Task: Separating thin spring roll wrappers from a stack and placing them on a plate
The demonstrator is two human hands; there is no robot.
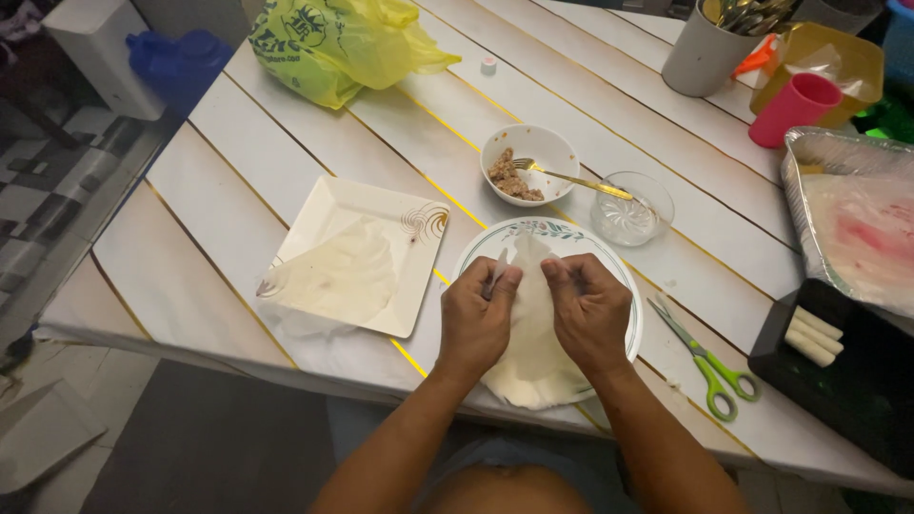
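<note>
My left hand (pixel 476 319) and my right hand (pixel 588 309) sit side by side over a round white plate (pixel 533 231) with a flowered rim. Both pinch the upper part of a pale thin wrapper sheet (pixel 533 362) that lies on the plate and hangs past its near edge. To the left, a square white plate (pixel 405 214) carries a stack of similar wrappers (pixel 338 276). Beyond the round plate stand a small white bowl (pixel 547 148) of brown minced filling with a gold fork (pixel 571 178) in it, and a small clear glass bowl (pixel 630 209).
Green-handled scissors (pixel 709 366) lie right of the plate. A black tray (pixel 847 381) holds three pale rolls (pixel 814 335). A foil tray (pixel 838 152), pink cup (pixel 795 109), grey utensil holder (pixel 700 57) and yellow bag (pixel 333 43) stand farther off on the white slatted table (pixel 228 162).
</note>
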